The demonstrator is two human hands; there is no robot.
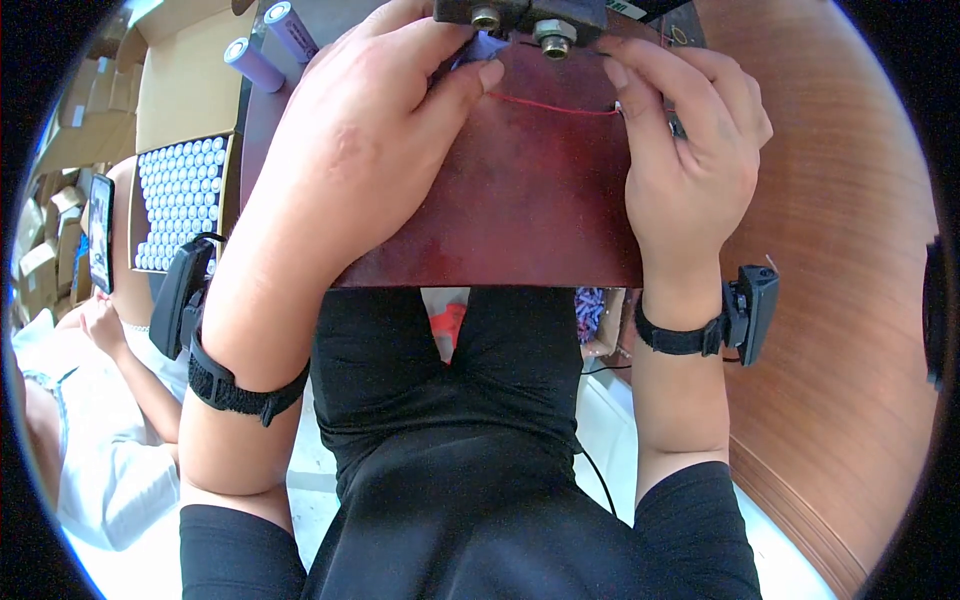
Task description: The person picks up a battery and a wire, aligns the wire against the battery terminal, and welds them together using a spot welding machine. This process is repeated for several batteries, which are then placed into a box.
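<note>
Tabletop [540, 220], dark red, beneath red wire [555, 106], battery box [185, 80] left, cartons [100, 95] beyond

A glossy dark-red surface [540, 215] stands beside a brown wood-grained panel [840, 250] (its lower edge bends with the lens). Brown cardboard boxes [95, 100] crowd the far left; bright light washes the pale floor [312, 460].

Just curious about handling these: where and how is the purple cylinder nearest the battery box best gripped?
Probably the upper sides of the purple cylinder, from above: it appears upright, its round top exposed, with the left hand near its base.
</note>
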